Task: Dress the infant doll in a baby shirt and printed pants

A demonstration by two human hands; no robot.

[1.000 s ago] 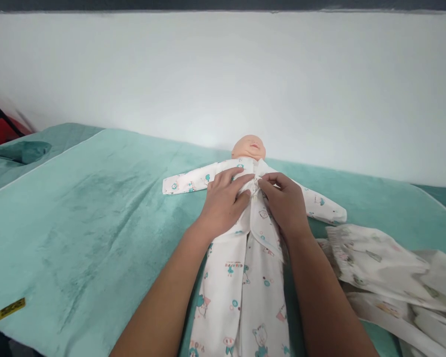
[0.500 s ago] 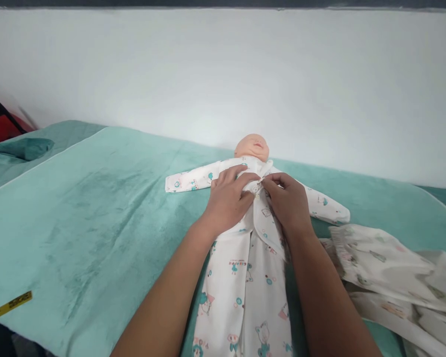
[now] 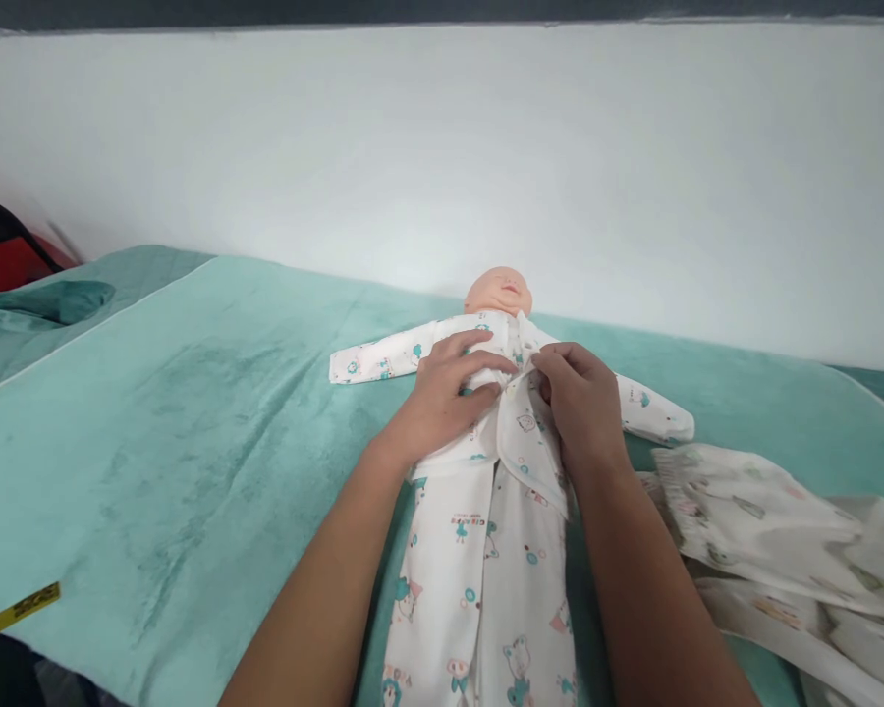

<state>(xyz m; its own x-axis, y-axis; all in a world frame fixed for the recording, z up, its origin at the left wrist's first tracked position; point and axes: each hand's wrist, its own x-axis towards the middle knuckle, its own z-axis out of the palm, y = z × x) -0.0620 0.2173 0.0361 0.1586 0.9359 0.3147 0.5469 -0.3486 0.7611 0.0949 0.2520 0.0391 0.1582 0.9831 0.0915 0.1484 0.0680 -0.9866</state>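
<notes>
A baby doll (image 3: pixel 495 291) lies on its back, wearing a white printed baby jacket (image 3: pixel 524 444) and matching trousers (image 3: pixel 442 579). My left hand (image 3: pixel 446 398) rests on the jacket's chest with its fingers spread, the index fingertip near the front opening. Between thumb and forefinger, my right hand (image 3: pixel 580 398) pinches the edge of the jacket's front flap and lifts it a little. The flap's lower corner hangs loose over the trousers. Both sleeves stretch out to the sides. Any fastener under my right fingertips is too small to make out.
A teal blanket (image 3: pixel 192 471) covers the surface, with a white wall (image 3: pixel 442 147) behind it. Folded printed baby clothes (image 3: pixel 766 520) lie at the right. A yellow strip (image 3: pixel 16 613) is at the lower left, and a red and black item (image 3: pixel 7 257) at the far left.
My right hand has moved slightly right, drawing the flap's edge away from my left hand, so the front opening shows wider. My left hand stays on the chest, its fingers more spread.
</notes>
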